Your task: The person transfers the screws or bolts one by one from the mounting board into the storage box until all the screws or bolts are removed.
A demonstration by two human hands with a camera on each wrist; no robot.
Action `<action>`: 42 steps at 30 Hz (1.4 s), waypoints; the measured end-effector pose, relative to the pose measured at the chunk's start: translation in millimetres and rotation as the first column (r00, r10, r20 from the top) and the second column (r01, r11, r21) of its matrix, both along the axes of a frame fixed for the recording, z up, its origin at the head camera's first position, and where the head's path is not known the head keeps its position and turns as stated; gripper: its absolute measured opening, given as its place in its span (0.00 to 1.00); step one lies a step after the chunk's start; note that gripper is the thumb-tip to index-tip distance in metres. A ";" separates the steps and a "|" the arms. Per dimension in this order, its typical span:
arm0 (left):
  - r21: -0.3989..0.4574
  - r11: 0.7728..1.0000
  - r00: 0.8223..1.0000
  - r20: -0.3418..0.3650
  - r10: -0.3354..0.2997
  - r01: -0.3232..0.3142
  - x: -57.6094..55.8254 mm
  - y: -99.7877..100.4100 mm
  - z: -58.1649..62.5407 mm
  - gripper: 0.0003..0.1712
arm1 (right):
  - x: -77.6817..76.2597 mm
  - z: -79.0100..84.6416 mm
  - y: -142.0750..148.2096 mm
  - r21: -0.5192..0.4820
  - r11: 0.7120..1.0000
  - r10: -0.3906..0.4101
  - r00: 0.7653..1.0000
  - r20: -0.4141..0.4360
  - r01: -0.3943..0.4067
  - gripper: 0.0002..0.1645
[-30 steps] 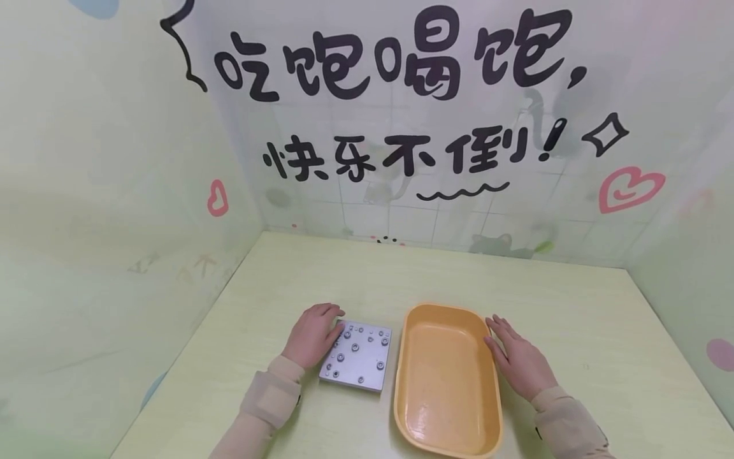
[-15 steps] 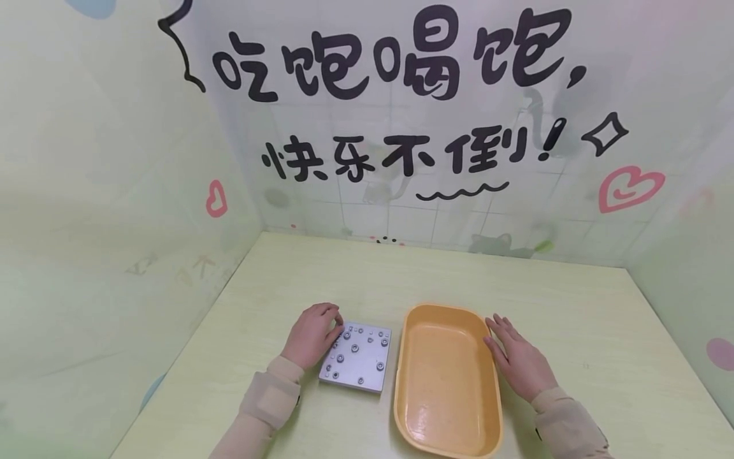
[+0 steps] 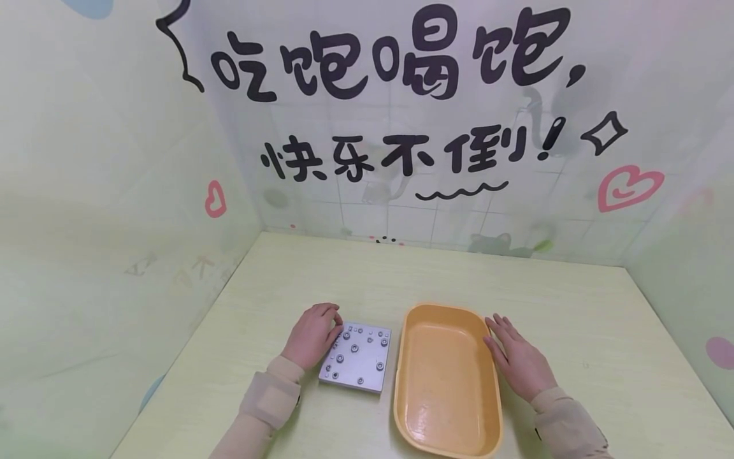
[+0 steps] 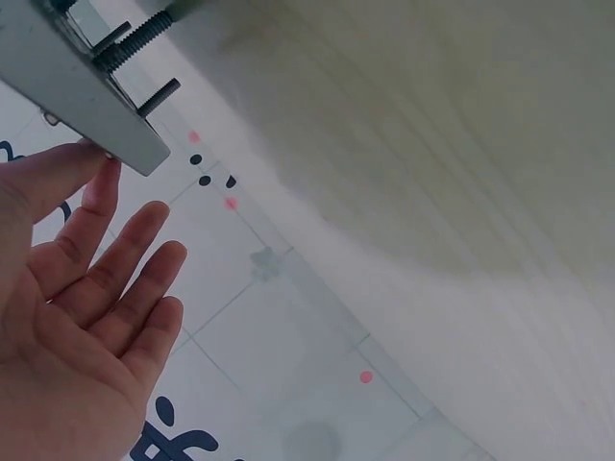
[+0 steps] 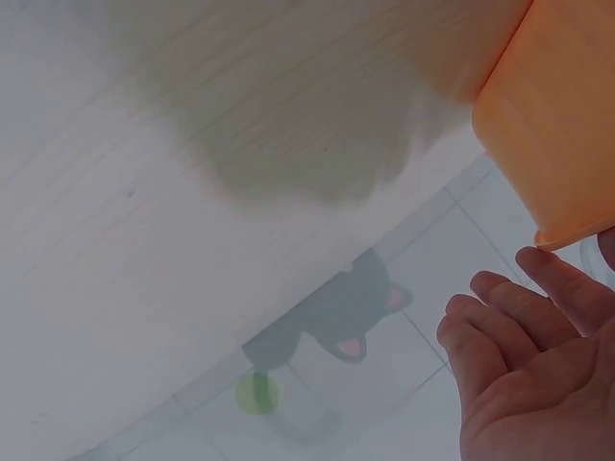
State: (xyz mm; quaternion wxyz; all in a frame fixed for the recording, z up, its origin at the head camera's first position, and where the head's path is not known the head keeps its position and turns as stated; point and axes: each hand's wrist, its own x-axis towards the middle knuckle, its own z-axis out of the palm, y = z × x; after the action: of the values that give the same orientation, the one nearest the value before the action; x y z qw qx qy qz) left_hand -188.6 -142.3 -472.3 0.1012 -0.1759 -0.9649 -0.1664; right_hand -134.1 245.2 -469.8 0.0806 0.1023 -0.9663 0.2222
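A square silver metal plate (image 3: 362,357) with several screws and small pins on its top stands left of the orange tray (image 3: 399,370). In the left wrist view, a threaded screw (image 4: 139,40) and thin pins (image 4: 159,97) stick out of the plate's underside. My left hand (image 3: 309,336) touches the plate's far left edge with thumb and index fingertip, the other fingers loosely bent. My right hand (image 3: 523,363) lies at the tray's right side, fingers nearly straight, and its index fingertip (image 5: 528,259) touches or nearly touches the rim. The tray holds nothing visible.
Both things stand on a pale yellow-green table (image 3: 344,274). A printed wall (image 3: 401,210) with black lettering closes the back, and further walls (image 3: 143,287) rise at left and right. A narrow strip of table lies between plate and tray.
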 end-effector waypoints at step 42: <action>-0.091 0.995 0.999 -0.022 -0.029 0.027 -0.4 0.8 1.5 0.05 | 1.0 -0.2 -1.7 0.011 1.000 -0.012 1.000 -0.015 0.012 0.28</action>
State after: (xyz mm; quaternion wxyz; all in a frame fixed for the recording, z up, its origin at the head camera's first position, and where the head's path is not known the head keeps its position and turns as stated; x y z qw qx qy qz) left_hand -188.9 -141.5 -470.8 0.1022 -0.1956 -0.9677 -0.1216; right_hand -133.0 243.6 -470.1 0.0887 0.0985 -0.9674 0.2158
